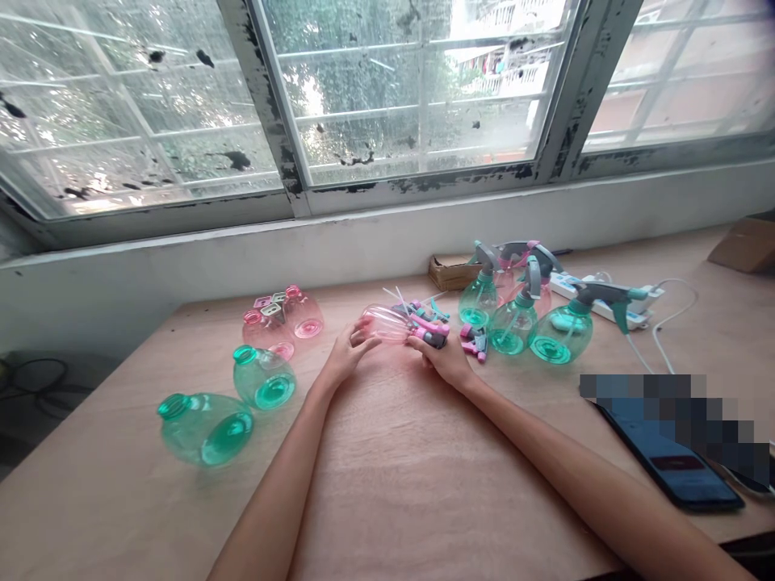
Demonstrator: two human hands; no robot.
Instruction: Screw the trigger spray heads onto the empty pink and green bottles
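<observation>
Between my hands a clear pink spray bottle (387, 323) lies on its side, its neck toward the right. My left hand (354, 347) is closed around the bottle's base end. At the neck, my right hand (445, 355) grips a pink and grey spray head (431, 332); how far it is screwed on cannot be made out. Just right of that hand lies another pink and grey spray head (474, 342). Behind the bottle is a small pile of loose spray heads (417, 309) with thin white tubes.
Two green bottles (265, 378) and two pink bottles (303, 312) without heads stand at left. At right are several bottles with heads on, including a green one (562, 332). A cardboard box (451, 273), power strip (617, 311) and phone (666, 452) also lie on the table.
</observation>
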